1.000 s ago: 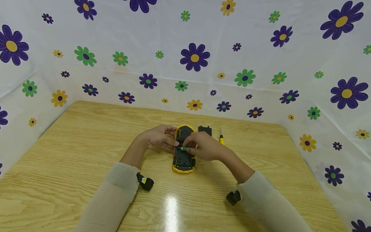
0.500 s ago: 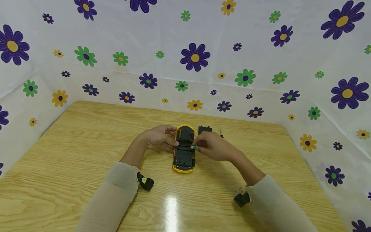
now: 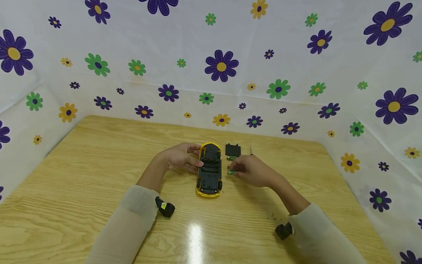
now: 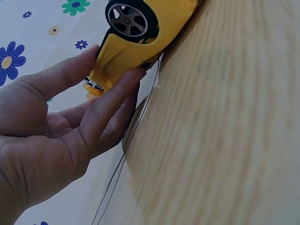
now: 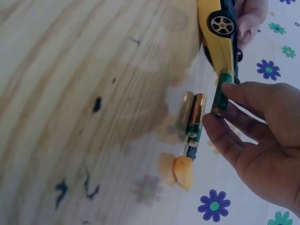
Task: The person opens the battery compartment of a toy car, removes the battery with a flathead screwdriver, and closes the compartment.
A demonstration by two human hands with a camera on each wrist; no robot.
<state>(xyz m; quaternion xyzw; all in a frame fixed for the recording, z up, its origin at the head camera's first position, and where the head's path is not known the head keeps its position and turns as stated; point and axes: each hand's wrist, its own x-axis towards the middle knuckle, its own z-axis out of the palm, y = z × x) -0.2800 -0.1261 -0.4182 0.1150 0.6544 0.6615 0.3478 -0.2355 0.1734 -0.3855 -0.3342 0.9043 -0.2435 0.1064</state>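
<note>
A yellow toy car (image 3: 210, 183) lies upside down on the table, its black underside up and its battery bay bare. My left hand (image 3: 181, 157) holds it by its left side, thumb on the bottom edge and fingers along the body; the left wrist view shows the yellow side (image 4: 124, 58) between them. Just right of the car, my right hand (image 3: 252, 170) pinches a green battery (image 5: 222, 91) between thumb and fingertips, above the tabletop. Another battery with a copper end (image 5: 198, 110) lies on the table beside the fingers, and a green battery (image 3: 231, 158) lies farther back.
A black battery cover (image 3: 233, 149) lies behind the batteries. To its right is a screwdriver (image 3: 251, 149), mostly hidden by the right hand in the head view; its yellow handle (image 5: 183, 172) shows in the right wrist view. Flowered cloth (image 3: 184, 44) surrounds the table.
The right hand has lifted a battery out of the car's bay and carried it right, beside the other batteries. The left hand and the car have stayed in place.
</note>
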